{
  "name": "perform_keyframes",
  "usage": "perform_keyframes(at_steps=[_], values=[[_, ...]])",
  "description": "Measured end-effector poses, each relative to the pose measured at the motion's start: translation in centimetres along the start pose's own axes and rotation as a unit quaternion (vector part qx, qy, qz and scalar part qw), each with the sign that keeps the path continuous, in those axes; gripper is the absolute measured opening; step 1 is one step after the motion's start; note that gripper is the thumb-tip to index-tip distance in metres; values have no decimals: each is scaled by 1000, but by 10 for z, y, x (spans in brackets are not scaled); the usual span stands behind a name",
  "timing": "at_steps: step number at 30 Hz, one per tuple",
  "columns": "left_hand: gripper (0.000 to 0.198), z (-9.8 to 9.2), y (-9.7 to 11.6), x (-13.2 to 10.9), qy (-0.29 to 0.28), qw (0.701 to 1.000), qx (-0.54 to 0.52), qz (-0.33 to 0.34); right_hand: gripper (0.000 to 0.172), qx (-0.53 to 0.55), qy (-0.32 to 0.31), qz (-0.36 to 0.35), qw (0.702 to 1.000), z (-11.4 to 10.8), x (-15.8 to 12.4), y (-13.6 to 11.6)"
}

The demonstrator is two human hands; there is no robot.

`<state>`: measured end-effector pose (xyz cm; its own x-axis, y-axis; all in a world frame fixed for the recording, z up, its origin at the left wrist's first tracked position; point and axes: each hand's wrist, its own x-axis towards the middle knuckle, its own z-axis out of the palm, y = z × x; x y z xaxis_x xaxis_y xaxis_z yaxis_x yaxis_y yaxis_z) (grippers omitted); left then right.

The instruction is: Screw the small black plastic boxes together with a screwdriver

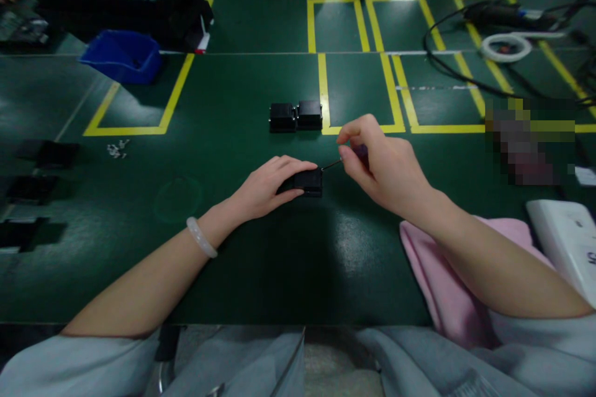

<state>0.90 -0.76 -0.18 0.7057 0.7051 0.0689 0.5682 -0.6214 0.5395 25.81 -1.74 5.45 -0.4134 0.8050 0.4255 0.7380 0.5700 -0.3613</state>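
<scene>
Left hand (274,185) clasps black rectangular plastic-looking block (310,182), likely for steadiness. Right of grip: right hand (386,161) pinches thin dark rod (332,165) at block's corner.

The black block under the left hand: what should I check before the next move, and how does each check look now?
1. Left hand steadying the black block: ok, thumb and fingers are on it.
2. Right hand holding the thin tool: ok.
3. Tool's tip properly seated at the block: cannot tell, too small.
4. Two other black blocks apart from both hands: ok.
5. Pink cloth away from the black block: ok.
</scene>
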Motion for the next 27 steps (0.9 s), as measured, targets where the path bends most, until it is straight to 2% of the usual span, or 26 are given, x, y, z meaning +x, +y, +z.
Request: perform_keyframes(at_steps=[3,20,27], values=[[45,0,0,0,1,1000,0,1,23,5,14,6,1000,1,0,0],[45,-1,1,0,-3,1000,0,-4,23,6,-15,-2,1000,-2,1,-2],[44,-1,1,1,-2,1000,5,-2,25,12,1,1,1000,1,0,-1]])
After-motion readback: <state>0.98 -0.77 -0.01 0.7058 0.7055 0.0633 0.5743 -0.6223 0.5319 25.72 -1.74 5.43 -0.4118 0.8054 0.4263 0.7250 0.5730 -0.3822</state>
